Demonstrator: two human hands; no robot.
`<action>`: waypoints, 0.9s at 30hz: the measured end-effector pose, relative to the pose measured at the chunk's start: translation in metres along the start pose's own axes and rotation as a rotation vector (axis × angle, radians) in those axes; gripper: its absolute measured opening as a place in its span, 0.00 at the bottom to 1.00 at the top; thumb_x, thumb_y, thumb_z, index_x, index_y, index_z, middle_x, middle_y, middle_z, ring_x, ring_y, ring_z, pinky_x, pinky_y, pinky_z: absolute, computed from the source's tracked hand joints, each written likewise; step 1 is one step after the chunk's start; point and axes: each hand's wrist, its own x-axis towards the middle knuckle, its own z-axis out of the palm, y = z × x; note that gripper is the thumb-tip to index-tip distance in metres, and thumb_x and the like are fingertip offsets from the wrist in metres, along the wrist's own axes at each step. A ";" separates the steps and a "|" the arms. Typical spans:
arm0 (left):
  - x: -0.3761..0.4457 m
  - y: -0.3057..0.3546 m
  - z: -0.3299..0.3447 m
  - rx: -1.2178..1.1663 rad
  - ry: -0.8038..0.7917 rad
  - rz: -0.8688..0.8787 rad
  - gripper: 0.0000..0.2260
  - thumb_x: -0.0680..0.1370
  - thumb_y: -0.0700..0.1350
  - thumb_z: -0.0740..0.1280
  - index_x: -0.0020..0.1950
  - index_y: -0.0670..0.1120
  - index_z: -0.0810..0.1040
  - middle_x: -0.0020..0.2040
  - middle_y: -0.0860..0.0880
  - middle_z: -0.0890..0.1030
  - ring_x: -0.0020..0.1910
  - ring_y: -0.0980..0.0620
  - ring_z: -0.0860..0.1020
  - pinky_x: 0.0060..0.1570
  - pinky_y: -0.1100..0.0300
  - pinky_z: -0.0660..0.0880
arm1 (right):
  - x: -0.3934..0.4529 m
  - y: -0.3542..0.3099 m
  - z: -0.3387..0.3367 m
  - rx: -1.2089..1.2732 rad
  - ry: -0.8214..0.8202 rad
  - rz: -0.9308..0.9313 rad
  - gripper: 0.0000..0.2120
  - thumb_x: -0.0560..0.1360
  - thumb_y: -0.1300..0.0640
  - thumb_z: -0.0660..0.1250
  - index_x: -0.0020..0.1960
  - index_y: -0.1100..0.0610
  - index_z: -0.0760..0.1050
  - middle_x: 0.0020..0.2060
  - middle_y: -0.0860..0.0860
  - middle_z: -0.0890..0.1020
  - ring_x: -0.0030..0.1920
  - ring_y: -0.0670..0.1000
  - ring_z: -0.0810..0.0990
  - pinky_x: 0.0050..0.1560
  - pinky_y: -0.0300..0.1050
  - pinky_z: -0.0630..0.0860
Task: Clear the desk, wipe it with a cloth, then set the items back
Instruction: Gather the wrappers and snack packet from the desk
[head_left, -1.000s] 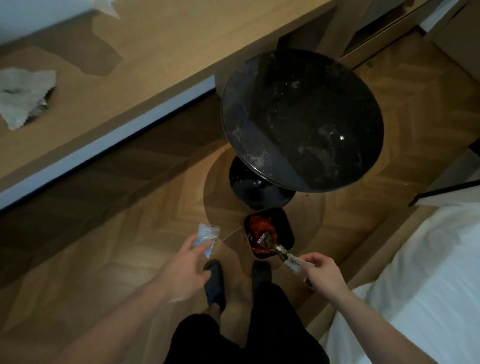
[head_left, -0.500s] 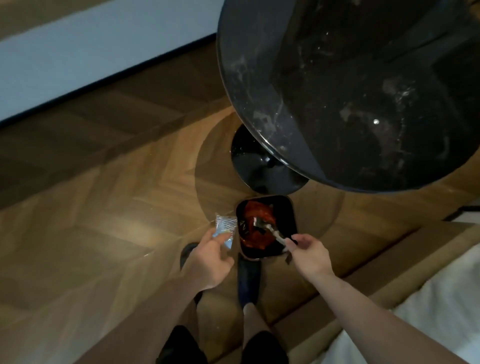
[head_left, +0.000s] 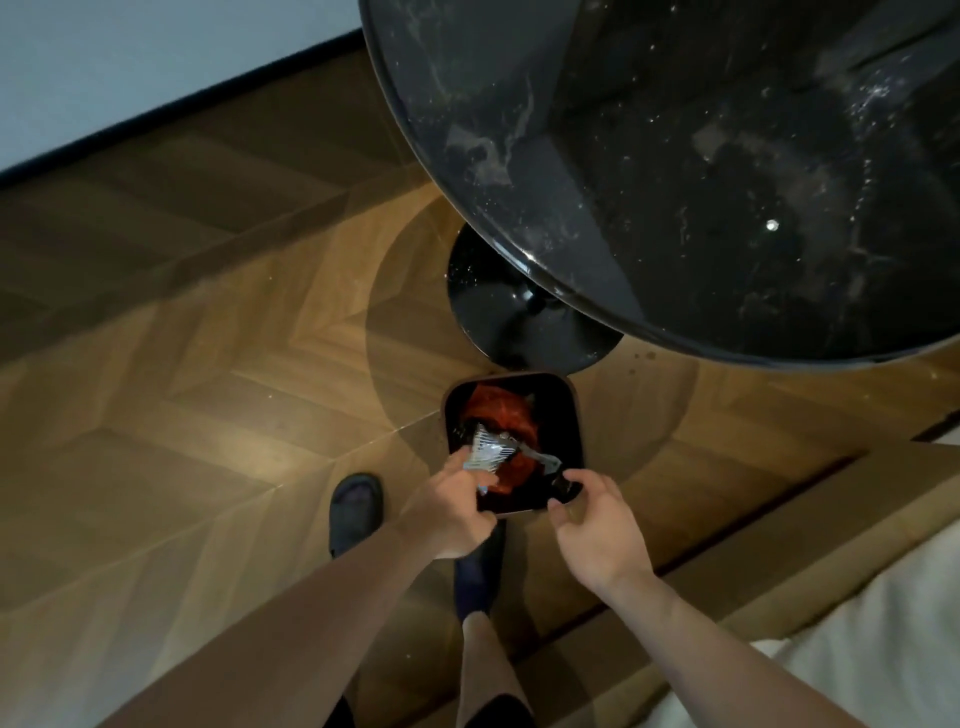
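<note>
Head view: wrapper now over bin.

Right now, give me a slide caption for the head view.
Left hand holds a wrapper over the floor bin beside the round black table.

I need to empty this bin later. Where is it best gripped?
Grip the bin by its bare far-right rim, coming from above: it stands open-topped, and both hands crowd the near rim while the table base sits just behind.
</note>
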 end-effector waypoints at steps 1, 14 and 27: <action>0.000 0.007 0.000 0.026 -0.022 -0.001 0.24 0.75 0.55 0.67 0.73 0.60 0.75 0.84 0.49 0.55 0.80 0.49 0.63 0.78 0.56 0.61 | -0.002 -0.002 -0.004 -0.002 0.007 -0.015 0.22 0.82 0.49 0.67 0.74 0.47 0.69 0.73 0.46 0.70 0.72 0.51 0.73 0.70 0.46 0.70; -0.131 0.030 -0.063 0.095 0.132 -0.044 0.26 0.79 0.51 0.70 0.77 0.57 0.70 0.84 0.54 0.52 0.80 0.50 0.63 0.77 0.54 0.63 | -0.077 -0.059 -0.056 -0.230 -0.110 -0.252 0.29 0.81 0.47 0.67 0.80 0.42 0.62 0.81 0.43 0.59 0.80 0.50 0.60 0.79 0.51 0.63; -0.439 0.018 -0.176 -0.025 0.708 -0.152 0.31 0.77 0.54 0.72 0.79 0.57 0.67 0.84 0.53 0.50 0.81 0.48 0.56 0.78 0.50 0.60 | -0.270 -0.266 -0.087 -0.436 -0.296 -0.708 0.34 0.82 0.44 0.65 0.83 0.41 0.54 0.84 0.42 0.48 0.84 0.51 0.43 0.81 0.53 0.51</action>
